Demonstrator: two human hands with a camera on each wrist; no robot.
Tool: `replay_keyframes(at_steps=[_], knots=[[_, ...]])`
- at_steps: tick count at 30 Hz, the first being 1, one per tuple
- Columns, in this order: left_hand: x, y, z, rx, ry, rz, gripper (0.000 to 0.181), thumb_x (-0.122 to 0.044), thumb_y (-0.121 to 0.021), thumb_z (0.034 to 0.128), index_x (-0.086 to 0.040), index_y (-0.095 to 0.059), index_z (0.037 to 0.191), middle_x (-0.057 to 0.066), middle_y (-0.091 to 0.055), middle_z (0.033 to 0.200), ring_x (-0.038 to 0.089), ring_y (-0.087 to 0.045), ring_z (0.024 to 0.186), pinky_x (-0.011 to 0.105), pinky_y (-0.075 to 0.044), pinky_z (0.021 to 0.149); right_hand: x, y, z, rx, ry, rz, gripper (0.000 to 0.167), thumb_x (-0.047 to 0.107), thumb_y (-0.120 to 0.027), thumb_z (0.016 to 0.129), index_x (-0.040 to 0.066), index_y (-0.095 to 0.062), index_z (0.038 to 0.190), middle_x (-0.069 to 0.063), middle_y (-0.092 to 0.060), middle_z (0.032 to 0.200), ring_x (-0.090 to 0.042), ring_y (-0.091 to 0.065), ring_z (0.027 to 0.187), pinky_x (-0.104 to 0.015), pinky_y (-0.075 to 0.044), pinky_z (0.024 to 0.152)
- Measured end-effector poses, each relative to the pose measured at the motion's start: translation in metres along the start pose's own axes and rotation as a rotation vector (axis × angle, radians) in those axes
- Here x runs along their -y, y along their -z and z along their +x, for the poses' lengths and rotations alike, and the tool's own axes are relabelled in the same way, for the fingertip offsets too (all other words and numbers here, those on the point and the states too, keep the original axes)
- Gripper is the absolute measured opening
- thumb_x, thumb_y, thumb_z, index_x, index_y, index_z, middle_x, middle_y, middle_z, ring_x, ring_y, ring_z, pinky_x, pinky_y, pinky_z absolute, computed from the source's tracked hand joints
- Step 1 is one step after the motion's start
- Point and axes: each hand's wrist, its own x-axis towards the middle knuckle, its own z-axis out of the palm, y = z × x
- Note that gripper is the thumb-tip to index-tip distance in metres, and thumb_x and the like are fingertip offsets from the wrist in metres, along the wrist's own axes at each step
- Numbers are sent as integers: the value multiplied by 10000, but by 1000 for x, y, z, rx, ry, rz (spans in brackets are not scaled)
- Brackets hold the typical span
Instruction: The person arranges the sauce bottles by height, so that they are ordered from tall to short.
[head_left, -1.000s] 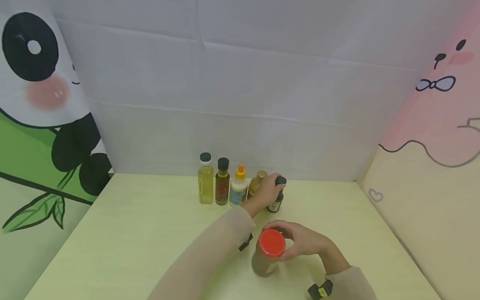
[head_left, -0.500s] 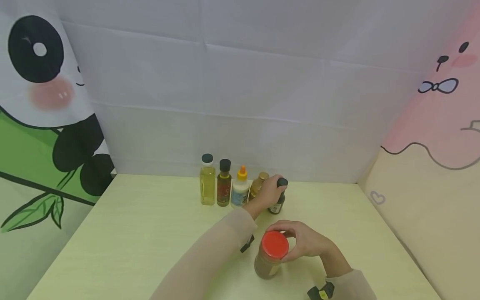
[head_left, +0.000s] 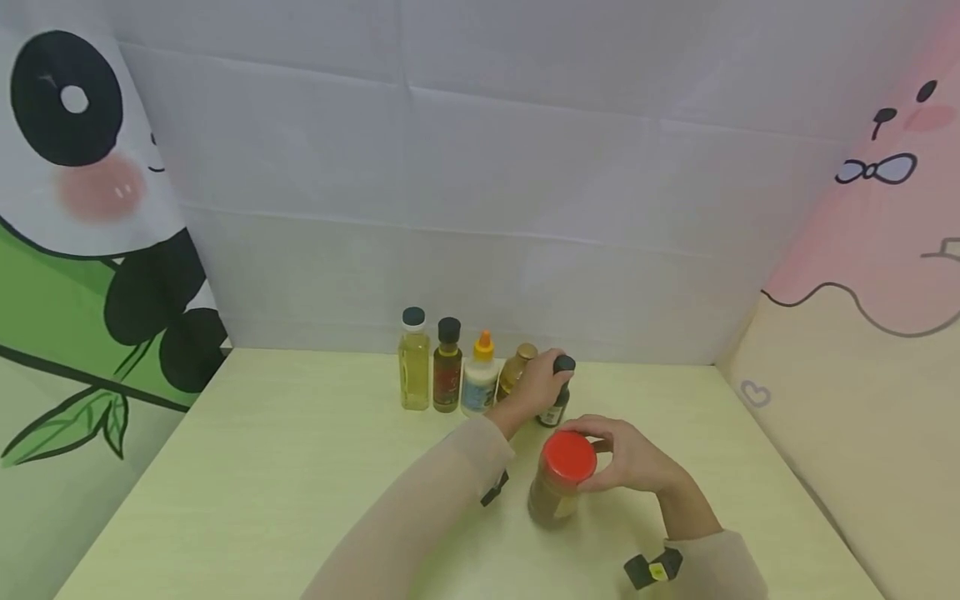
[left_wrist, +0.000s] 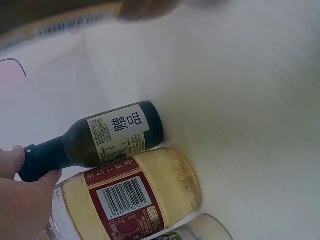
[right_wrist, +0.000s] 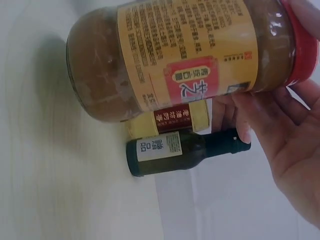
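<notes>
My left hand [head_left: 536, 385] pinches the dark cap of a small dark green bottle [left_wrist: 117, 132], which stands upright at the right end of a row of bottles. In my right hand [head_left: 633, 457] is a glass jar [right_wrist: 185, 55] of brown paste with a red lid [head_left: 570, 456]. The thumb and fingers grip it around the lid. The jar is upright, in front of the green bottle; in the right wrist view its base appears off the table. Right beside the green bottle stands a gold-capped bottle [left_wrist: 127, 200] with a dark red label, partly hidden by the left hand in the head view.
Left along the row stand a white bottle with an orange tip [head_left: 480, 383], a dark sauce bottle [head_left: 447, 371] and a yellow oil bottle [head_left: 414, 367]. The pale table [head_left: 300, 450] ends at a grey-white cloth backdrop [head_left: 480, 167], with printed side panels.
My right hand has moved the red-lidded jar forward and to the right, closer to the green bottle. The left hand stays on that bottle's cap.
</notes>
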Motion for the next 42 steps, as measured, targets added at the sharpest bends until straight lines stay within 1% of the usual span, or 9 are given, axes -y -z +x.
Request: replay_keyframes(at_steps=[4,8,11,16,22,26,35,39,42], knots=[[0,1,-1,-13,21,9,411,-208,-546,1016,-35,-492,1385,137,-557,1332,261,-534,1205,414,-453,982,-2,6,0,-39,-50,-18,555,128,-834,761,97,-615,1270,-19,-661,1138,-209,-561,1122,-470,-512,857],[-1,2,0,-21,17,22,395,-195,-550,1014,-26,-503,1368,145,-562,1325,263,-533,1206,414,-442,995,-5,13,-2,-104,-104,-51,559,128,-838,758,80,-619,1270,-16,-656,1151,-205,-569,1099,-424,-520,861],[-1,2,0,-16,14,29,395,-195,-550,1014,-27,-501,1369,142,-563,1321,262,-536,1201,411,-446,990,-8,18,-3,-138,-141,-57,564,126,-836,760,51,-612,1272,-39,-646,1171,-241,-567,1089,-411,-522,864],[-1,1,-1,-6,15,34,397,-200,-542,1019,-36,-494,1377,130,-564,1312,255,-540,1193,407,-459,974,-13,24,-2,-189,-232,-35,586,120,-833,760,18,-594,1285,-99,-612,1231,-308,-550,1092,-429,-510,887],[-2,2,-1,1,15,25,397,-196,-536,1021,-31,-488,1379,139,-560,1312,256,-535,1201,407,-454,981,-14,32,1,-259,-323,27,625,96,-816,777,-40,-544,1323,-190,-578,1276,-317,-586,1070,-340,-528,853],[-3,2,0,-1,11,22,388,-191,-540,1019,-28,-494,1368,142,-563,1307,253,-536,1200,402,-452,985,-15,36,3,-324,-385,41,658,80,-813,778,-57,-515,1348,-223,-556,1300,-318,-614,1041,-322,-538,820],[-4,1,0,-4,9,20,380,-188,-538,1018,-28,-500,1361,141,-562,1312,252,-533,1204,404,-448,988,-22,42,11,-440,-489,-13,670,127,-803,798,-3,-504,1383,-185,-560,1310,-343,-509,1161,-380,-490,846],[-4,-1,-1,7,29,15,387,-198,-533,1021,-37,-493,1371,129,-556,1322,246,-529,1208,408,-447,991,-29,43,14,-466,-523,-47,665,141,-803,795,4,-513,1377,-180,-571,1295,-336,-495,1170,-423,-470,880],[-5,-1,-1,9,32,10,383,-196,-531,1022,-36,-495,1368,129,-554,1323,246,-526,1212,407,-445,993,-32,44,16,-482,-535,-45,675,134,-796,799,-1,-498,1389,-191,-557,1313,-342,-479,1189,-462,-451,914]])
